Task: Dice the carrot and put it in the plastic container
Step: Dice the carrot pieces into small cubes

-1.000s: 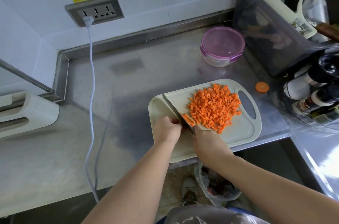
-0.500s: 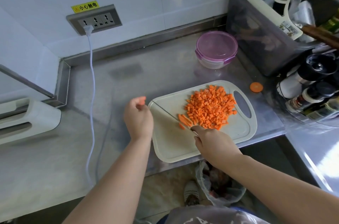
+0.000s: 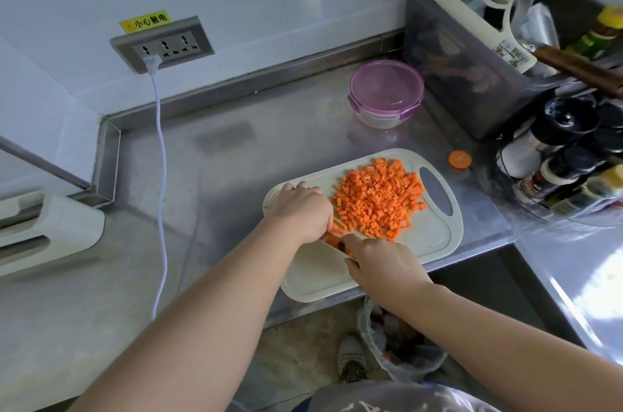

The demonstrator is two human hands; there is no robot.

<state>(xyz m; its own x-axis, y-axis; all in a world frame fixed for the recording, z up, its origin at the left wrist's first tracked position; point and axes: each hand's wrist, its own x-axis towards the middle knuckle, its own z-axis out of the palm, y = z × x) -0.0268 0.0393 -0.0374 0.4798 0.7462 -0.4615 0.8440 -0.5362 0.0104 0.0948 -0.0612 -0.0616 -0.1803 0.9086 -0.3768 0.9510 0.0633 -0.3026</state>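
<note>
Left hand (image 3: 305, 209) returns onto the cutting board (image 3: 435, 243) and curls over the last carrot strips (image 3: 338, 226); right hand (image 3: 381, 261) grips the knife (image 3: 341, 245). Diced carrot (image 3: 379, 202) lies piled alongside; plastic container (image 3: 386, 93) remains lidded, so dicing resumes

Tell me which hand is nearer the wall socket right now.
Left. The left hand is on the cutting board's left end, toward the wall socket; the right hand sits further right, at the board's near edge.
</note>
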